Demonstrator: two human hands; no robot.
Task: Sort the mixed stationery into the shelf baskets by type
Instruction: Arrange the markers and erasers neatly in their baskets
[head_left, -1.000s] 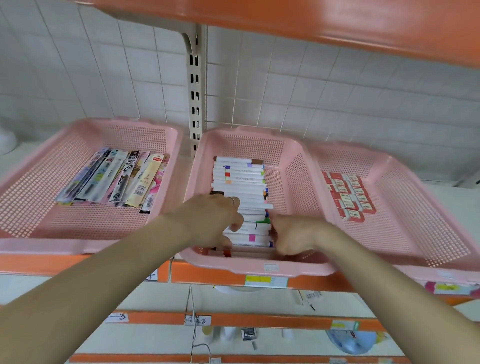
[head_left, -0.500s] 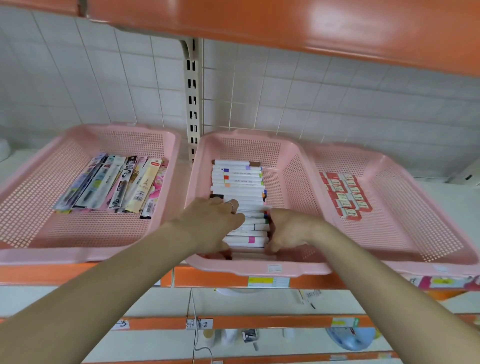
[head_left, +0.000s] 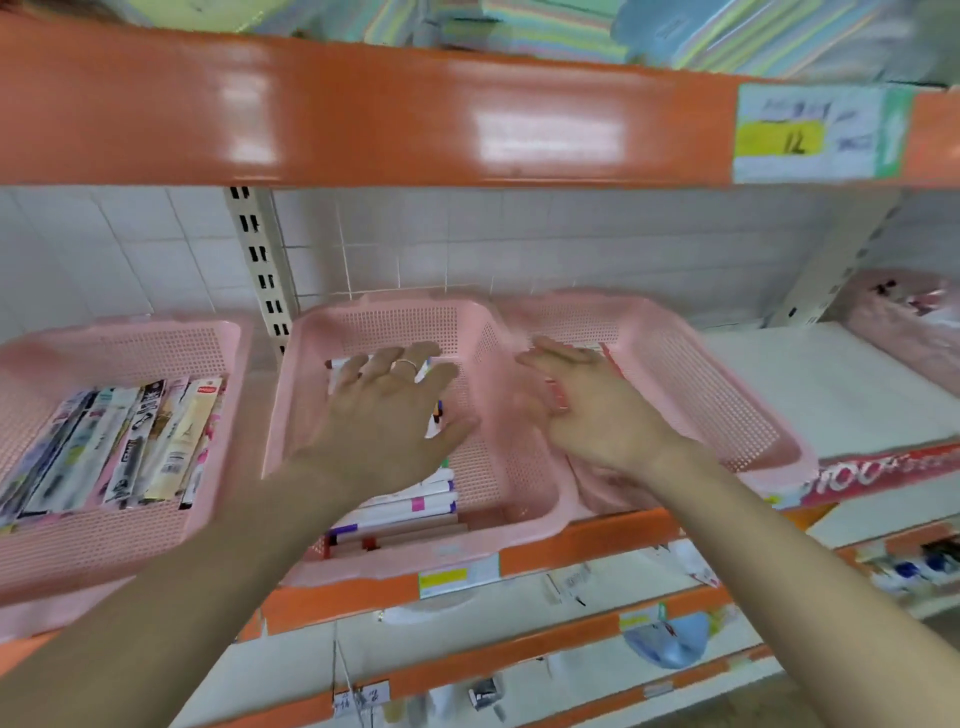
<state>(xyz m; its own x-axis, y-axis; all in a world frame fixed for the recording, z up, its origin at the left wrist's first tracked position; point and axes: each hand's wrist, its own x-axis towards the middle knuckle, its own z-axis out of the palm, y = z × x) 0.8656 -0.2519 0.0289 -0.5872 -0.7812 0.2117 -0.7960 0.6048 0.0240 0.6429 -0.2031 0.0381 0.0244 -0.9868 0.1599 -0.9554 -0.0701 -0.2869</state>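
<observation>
The left hand (head_left: 387, 415) is held spread over the markers (head_left: 410, 512) in the middle basket (head_left: 395, 325); the right hand (head_left: 597, 410) is held flat over the right basket (head_left: 701, 395).

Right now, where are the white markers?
In the head view, the markers lie in the middle basket, partly under the left hand, right of the pen basket.

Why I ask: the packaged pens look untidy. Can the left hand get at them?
Probably yes: the left hand hovers open and empty, and the packaged pens lie uncovered in the left basket.
</observation>
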